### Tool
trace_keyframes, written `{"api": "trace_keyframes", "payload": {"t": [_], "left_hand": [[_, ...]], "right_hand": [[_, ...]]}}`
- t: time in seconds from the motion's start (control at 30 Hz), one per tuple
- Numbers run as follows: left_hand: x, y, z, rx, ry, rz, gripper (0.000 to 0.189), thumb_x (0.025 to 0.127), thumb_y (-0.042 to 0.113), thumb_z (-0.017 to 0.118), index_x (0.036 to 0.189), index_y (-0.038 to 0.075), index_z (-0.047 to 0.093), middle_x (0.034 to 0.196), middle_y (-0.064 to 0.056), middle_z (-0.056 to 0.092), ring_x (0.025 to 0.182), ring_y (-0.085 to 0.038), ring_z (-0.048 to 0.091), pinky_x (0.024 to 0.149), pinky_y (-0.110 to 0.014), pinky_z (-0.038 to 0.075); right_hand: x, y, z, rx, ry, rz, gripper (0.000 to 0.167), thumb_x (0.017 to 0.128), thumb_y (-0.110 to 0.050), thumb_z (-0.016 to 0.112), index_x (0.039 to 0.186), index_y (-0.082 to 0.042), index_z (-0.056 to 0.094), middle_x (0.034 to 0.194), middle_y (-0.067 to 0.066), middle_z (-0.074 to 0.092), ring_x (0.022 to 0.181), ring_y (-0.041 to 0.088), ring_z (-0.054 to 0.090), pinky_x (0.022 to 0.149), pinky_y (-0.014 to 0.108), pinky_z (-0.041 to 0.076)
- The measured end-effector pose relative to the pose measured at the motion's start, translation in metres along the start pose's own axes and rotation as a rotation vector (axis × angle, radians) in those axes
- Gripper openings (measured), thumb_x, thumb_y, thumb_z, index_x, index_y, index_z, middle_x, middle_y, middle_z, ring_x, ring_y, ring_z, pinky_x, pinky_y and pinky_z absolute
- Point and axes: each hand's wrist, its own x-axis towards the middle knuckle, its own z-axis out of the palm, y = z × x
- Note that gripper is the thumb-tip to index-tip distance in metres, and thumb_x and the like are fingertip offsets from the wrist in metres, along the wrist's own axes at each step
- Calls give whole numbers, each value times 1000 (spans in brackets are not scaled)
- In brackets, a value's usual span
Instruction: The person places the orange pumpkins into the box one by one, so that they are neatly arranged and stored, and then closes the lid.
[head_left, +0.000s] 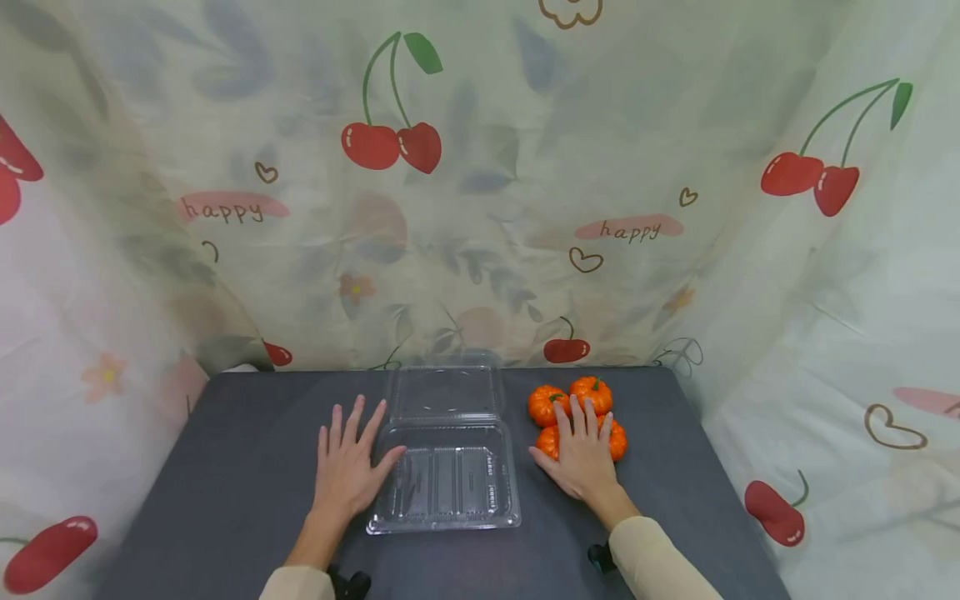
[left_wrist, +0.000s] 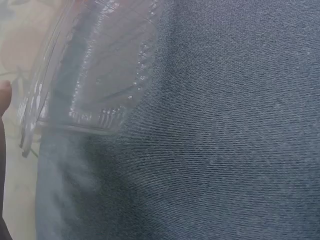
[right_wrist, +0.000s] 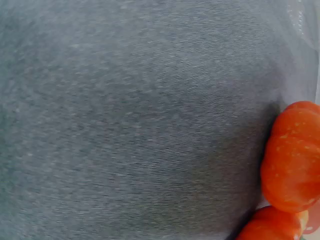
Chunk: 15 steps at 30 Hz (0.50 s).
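Note:
A clear plastic clamshell box (head_left: 444,521) lies on the dark table with its lid (head_left: 447,392) folded back away from me. My left hand (head_left: 347,471) is spread at the box's left side, thumb overlapping the rim. Several small orange pumpkins (head_left: 548,405) sit clustered to the right of the box. Over the nearer ones is my right hand (head_left: 583,462), fingers straight and spread, partly hiding them. In the right wrist view, two pumpkins (right_wrist: 292,160) show at the right edge. The left wrist view catches the box (left_wrist: 110,65) and a fingertip (left_wrist: 4,95).
A dark grey cloth-like surface covers the table (head_left: 225,492). Around its back and sides hangs a pale curtain (head_left: 480,208) printed with cherries and hearts. Small dark objects (head_left: 600,557) show beside each wrist.

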Motion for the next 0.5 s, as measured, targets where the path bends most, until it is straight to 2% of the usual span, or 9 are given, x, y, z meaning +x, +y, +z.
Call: {"api": "trace_keyframes", "payload": {"t": [0.23,0.5], "left_hand": [[-7,-6,3,-55,5,10,74,99,62,53,162,36,25,171,-10,22,157,-49,13,122,-73,18],[-15,-7,7,-80,35,26,58,105,48,50,158,29,38,164,-12,38,153,-49,25,119,-73,27]], "right_hand": [[-5,5,7,-12,48,-5,80,96,-63,55,153,-8,43,155,22,45,154,44,22,123,74,13],[-8,4,12,36,76,11,73,97,-54,59,143,2,53,151,24,48,153,45,20,122,74,11]]}}
